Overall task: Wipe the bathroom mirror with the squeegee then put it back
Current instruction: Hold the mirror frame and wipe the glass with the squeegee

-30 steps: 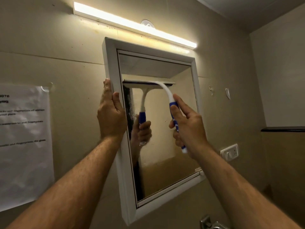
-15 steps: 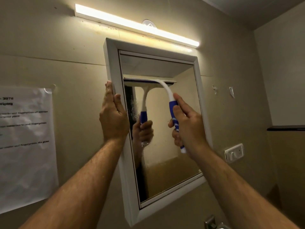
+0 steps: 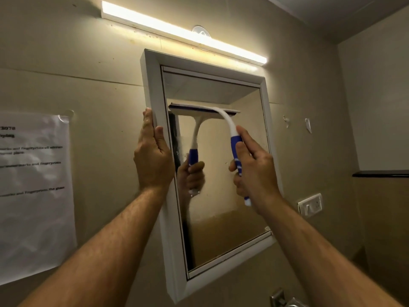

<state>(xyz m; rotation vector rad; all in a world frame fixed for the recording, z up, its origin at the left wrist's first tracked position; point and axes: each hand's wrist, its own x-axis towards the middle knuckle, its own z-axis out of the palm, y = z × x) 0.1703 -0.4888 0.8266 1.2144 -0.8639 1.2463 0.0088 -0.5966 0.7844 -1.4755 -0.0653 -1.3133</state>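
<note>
Right hand [image 3: 254, 171] is wrapped tight around the blue grip of the squeegee [image 3: 223, 117], blade flat against the mirror [image 3: 223, 207] glass up near 12 o'clock. Left hand [image 3: 152, 160] clamps the white frame's edge at 9 o'clock, thumb on the front face.

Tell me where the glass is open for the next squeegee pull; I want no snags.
Open: the lower glass of the white-framed mirror, between the right hand and the bottom frame. Crowded: the left edge, where the left hand grips the frame, and the upper band under the blue-and-white squeegee.
</note>
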